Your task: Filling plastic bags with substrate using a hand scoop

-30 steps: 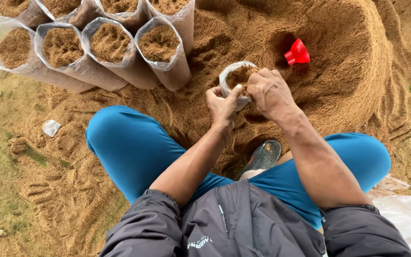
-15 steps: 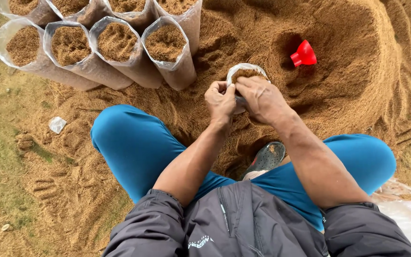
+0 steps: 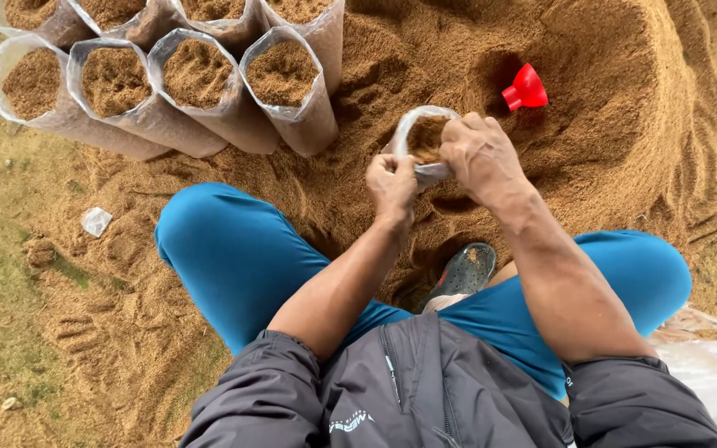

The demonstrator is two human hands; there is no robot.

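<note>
I sit on a heap of brown sawdust (image 3: 607, 124) with my legs in blue trousers spread. Between my knees stands a clear plastic bag (image 3: 421, 133) partly filled with sawdust. My left hand (image 3: 392, 187) pinches the bag's near rim. My right hand (image 3: 479, 158) grips the rim on the right side, fingers curled over the edge. The bag's lower part is hidden behind both hands.
Several filled clear bags (image 3: 288, 83) lean in rows at the upper left. A red funnel-shaped scoop (image 3: 526, 88) lies in a hollow of the heap. A grey shoe (image 3: 462, 272) shows between my legs. Loose clear plastic (image 3: 711, 373) lies at the right; a small plastic scrap (image 3: 95, 221) at the left.
My view has drifted, so everything sits slightly lower and to the right in the frame. Both hands stay on the bag's rim; the right hand has shifted its grip over the edge.
</note>
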